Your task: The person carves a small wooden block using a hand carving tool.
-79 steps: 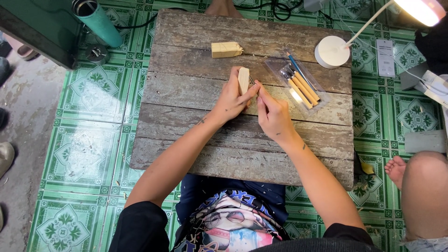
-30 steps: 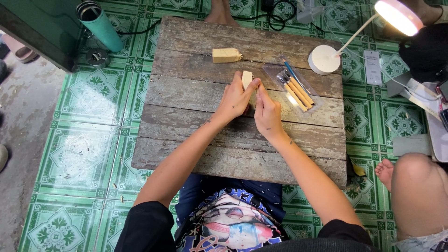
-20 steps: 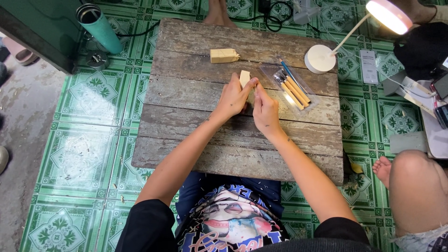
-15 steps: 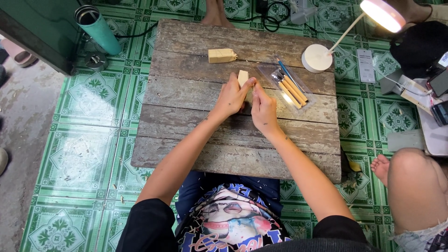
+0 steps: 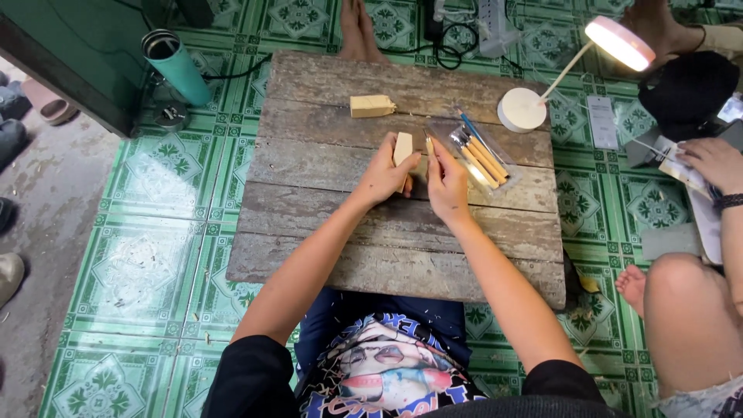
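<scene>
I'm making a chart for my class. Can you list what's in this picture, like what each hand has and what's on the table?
Left hand: holds a pale wood block
Right hand: holds a thin carving tool, tip near the block
Wooden table: second wood block, clear case of tools, lamp base
Floor: teal bottle
Right edge: another person's hand

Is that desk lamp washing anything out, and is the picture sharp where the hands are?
In the head view, the lamp head glares to near white, though the wooden table is evenly lit. The left hand, its pale wood block and the right hand are fairly sharp. The frame's edges look slightly bent.
</scene>
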